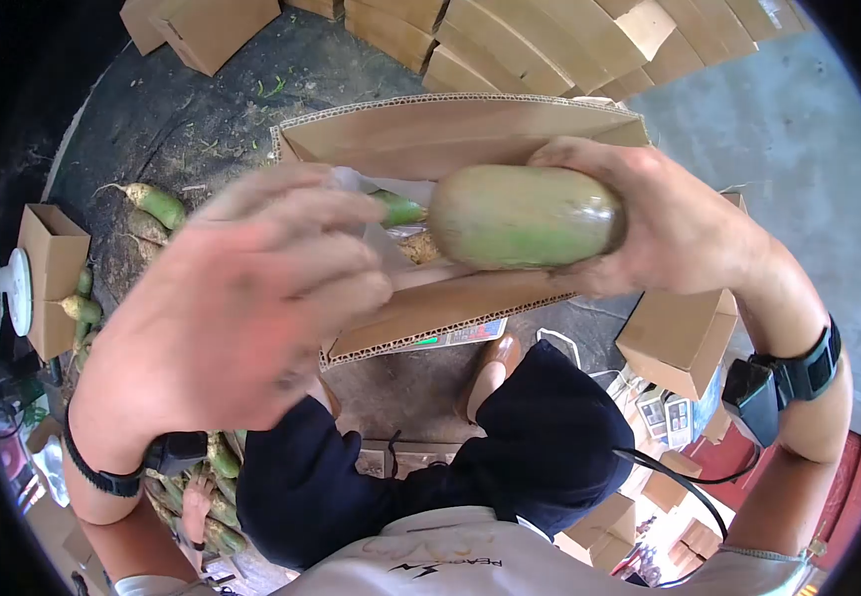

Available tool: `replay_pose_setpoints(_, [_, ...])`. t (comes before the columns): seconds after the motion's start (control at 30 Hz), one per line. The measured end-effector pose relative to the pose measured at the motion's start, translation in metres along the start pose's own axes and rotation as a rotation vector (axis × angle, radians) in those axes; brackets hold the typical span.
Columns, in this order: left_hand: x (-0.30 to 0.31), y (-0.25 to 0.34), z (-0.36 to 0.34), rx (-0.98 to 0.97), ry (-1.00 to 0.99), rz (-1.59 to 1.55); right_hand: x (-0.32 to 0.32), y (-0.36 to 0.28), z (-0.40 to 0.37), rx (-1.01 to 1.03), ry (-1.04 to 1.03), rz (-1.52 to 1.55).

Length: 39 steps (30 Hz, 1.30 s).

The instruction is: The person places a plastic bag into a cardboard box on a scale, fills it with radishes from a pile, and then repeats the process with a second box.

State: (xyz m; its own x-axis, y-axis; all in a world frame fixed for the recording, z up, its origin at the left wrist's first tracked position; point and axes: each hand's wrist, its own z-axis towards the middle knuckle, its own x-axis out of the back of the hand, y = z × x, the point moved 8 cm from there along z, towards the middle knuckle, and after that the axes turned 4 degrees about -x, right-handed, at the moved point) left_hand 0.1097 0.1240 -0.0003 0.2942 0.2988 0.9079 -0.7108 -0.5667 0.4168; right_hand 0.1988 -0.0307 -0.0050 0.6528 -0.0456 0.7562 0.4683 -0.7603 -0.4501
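Note:
My right hand [649, 214] is wrapped round one end of a thick green radish [525, 217], held level above an open cardboard box [450, 313]. To the left, my left hand [261, 288] is over the box's left side, smeared by motion, its fingers stretched toward the box. Nothing shows in its grip. Inside the box, a smaller green radish tip [398, 208] lies beside white plastic lining [405, 189].
Loose green radishes [157, 204] lie on the dark floor at left. Stacked cardboard boxes [510, 50] stand at the top, another small box [679, 338] at right. A co-worker's hand [197, 502] touches radishes at lower left.

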Motion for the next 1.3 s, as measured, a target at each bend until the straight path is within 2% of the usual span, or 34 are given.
replay_pose_setpoints(0.03, [-0.012, 0.006, 0.010, -0.067, -0.115, 0.024, -0.008, 0.002, 0.007, -0.034, -0.072, 0.056])
replay_pose_setpoints(0.13, [-0.035, -0.002, 0.020, -0.054, 0.000, 0.309, -0.026, -0.011, 0.024, -0.086, -0.170, -0.487])
replay_pose_setpoints(0.17, [-0.042, -0.004, 0.022, -0.051, -0.084, 0.304, -0.039, -0.006, 0.033, -0.143, -0.235, -0.603])
replay_pose_setpoints(0.23, [-0.055, -0.007, 0.026, -0.042, -0.251, 0.292, -0.064, -0.005, 0.052, -0.087, -0.275, -0.737])
replay_pose_setpoints(0.33, [-0.057, -0.019, 0.026, 0.128, -0.358, 0.203, -0.082, 0.006, 0.076, -0.068, -0.340, -0.906])
replay_pose_setpoints(0.4, [-0.046, -0.014, 0.024, 0.061, -0.292, 0.135, -0.086, 0.020, 0.090, -0.086, -0.399, -1.002])
replay_pose_setpoints(0.53, [-0.051, -0.015, 0.017, -0.018, -0.137, -0.030, -0.082, 0.037, 0.100, -0.082, -0.309, -1.350])
replay_pose_setpoints(0.57, [-0.051, -0.016, 0.016, -0.027, -0.104, -0.054, -0.083, 0.043, 0.099, -0.110, -0.347, -1.385])
replay_pose_setpoints(0.67, [-0.049, -0.017, 0.014, -0.017, -0.046, -0.035, -0.086, 0.037, 0.087, -0.047, -0.431, -1.374])
replay_pose_setpoints(0.77, [-0.050, -0.015, 0.016, 0.007, 0.008, 0.009, -0.094, 0.018, 0.074, 0.053, -0.311, -1.299])
replay_pose_setpoints(0.93, [-0.053, -0.008, 0.016, 0.040, 0.132, 0.046, -0.112, -0.008, 0.073, 0.095, -0.477, -0.881])
replay_pose_setpoints(1.13, [-0.055, -0.003, 0.017, -0.060, 0.032, 0.024, -0.178, 0.013, 0.128, 0.036, -0.600, -0.663])
replay_pose_setpoints(1.2, [-0.054, -0.005, 0.015, -0.042, 0.080, 0.038, -0.187, 0.019, 0.124, 0.257, -0.275, -0.576])
replay_pose_setpoints(1.27, [-0.050, -0.011, 0.013, -0.004, 0.139, 0.037, -0.183, 0.024, 0.119, 0.265, -0.279, -0.483])
replay_pose_setpoints(1.3, [-0.046, -0.014, 0.011, 0.021, 0.164, 0.033, -0.174, 0.026, 0.119, 0.171, -0.446, -0.446])
